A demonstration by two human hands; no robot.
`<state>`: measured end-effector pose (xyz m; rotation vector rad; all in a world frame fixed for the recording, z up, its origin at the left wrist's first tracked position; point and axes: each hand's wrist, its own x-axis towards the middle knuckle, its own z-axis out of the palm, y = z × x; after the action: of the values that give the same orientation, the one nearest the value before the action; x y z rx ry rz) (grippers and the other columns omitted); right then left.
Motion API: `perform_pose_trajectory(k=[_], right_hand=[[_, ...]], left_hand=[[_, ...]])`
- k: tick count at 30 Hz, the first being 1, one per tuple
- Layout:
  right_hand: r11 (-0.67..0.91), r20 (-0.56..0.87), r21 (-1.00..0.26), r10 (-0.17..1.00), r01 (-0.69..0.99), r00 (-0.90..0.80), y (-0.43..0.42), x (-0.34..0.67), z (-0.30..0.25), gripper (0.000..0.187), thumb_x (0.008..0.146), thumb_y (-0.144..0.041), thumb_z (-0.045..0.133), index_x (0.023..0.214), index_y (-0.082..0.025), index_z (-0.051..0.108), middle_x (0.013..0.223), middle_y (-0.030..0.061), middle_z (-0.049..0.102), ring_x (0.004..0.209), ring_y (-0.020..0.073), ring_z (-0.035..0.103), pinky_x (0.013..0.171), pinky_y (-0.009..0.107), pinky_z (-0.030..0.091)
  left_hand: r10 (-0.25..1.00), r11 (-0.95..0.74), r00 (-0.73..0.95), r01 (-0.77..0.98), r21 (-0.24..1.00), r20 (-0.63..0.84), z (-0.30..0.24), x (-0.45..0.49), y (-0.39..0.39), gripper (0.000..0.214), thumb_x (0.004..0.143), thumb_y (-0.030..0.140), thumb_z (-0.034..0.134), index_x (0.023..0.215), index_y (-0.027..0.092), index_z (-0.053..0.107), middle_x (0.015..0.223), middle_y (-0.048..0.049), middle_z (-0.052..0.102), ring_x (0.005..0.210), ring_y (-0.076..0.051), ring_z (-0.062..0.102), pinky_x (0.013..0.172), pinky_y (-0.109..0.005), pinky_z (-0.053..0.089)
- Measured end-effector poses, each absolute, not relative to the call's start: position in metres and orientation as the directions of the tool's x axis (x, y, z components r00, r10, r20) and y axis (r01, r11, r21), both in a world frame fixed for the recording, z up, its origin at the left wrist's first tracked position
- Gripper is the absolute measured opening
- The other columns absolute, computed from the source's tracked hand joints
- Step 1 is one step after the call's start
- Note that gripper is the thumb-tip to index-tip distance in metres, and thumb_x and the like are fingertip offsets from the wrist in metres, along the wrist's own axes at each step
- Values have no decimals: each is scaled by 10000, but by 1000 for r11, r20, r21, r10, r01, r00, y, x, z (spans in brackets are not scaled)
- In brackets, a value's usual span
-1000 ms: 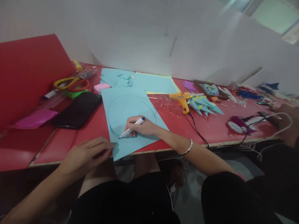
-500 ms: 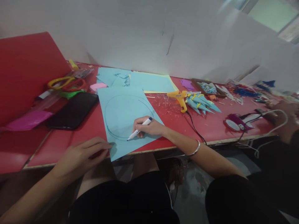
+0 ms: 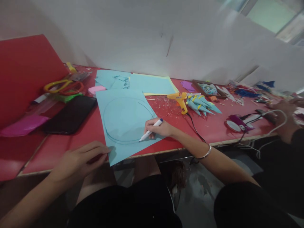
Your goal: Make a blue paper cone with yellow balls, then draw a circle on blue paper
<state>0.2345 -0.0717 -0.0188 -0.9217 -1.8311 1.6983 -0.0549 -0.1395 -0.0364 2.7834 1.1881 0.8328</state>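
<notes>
A sheet of light-blue paper (image 3: 123, 117) lies at the front of the red table, with a large, roughly round outline drawn on it in dark blue. My right hand (image 3: 155, 128) is closed around a white marker (image 3: 148, 133), whose tip touches the lower right part of the outline. At the sheet's lower left edge, my left hand (image 3: 85, 156) has its fingers and thumb closed on the paper's margin. The fingertips there are partly in shadow.
Left of the sheet lie a black phone (image 3: 71, 114), scissors (image 3: 57, 86) and a pink packet (image 3: 25, 125). To the right are a yellow glue gun (image 3: 179, 100) with its cord, blue paper cones (image 3: 201, 104) and a purple-and-white device (image 3: 237, 123). Another person's hand (image 3: 285, 117) is at far right.
My right hand has drawn the marker rightward along the bottom of the outline, lengthening the second line there. My left hand stays at the paper's edge. The view has shifted slightly.
</notes>
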Motion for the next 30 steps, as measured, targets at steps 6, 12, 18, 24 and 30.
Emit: perform_pose_trajectory(k=[6,12,18,24,30], right_hand=[[50,-83,-981,771,189,-632,-71,248,-18,187,756,-265,496,669,-118,573,513,-9,578,432,63,510,428,174,425],[54,-79,-976,814,210,-575,-71,258,-16,175,740,-251,496,647,-124,572,495,-13,567,431,69,510,412,170,407],[39,-98,-971,838,237,-537,-67,267,-15,157,714,-235,496,627,-125,567,487,-10,569,415,67,506,392,165,394],[27,-95,-972,864,234,-495,-60,279,-19,167,705,-248,497,634,-120,576,476,-4,569,394,77,503,369,173,388],[58,-50,-972,895,226,-444,-56,289,-20,201,717,-286,498,626,-125,574,469,-7,568,386,71,492,375,169,377]], left_hand=[[759,-635,519,723,272,393,-39,-57,-142,255,817,372,467,889,262,685,826,18,700,681,-88,642,607,-149,484],[768,-631,520,715,302,374,-41,-58,-142,257,813,382,470,900,275,687,843,14,694,701,-97,638,609,-151,473],[805,-583,473,741,332,358,-37,-54,-146,300,836,400,424,868,259,687,829,7,691,711,-101,630,632,-169,459],[785,-605,485,734,308,386,-40,-55,-144,258,817,398,454,874,280,676,834,30,696,704,-88,632,624,-149,460],[740,-658,536,701,275,406,-35,-55,-141,226,799,364,483,833,261,681,799,28,702,672,-87,639,612,-141,463]])
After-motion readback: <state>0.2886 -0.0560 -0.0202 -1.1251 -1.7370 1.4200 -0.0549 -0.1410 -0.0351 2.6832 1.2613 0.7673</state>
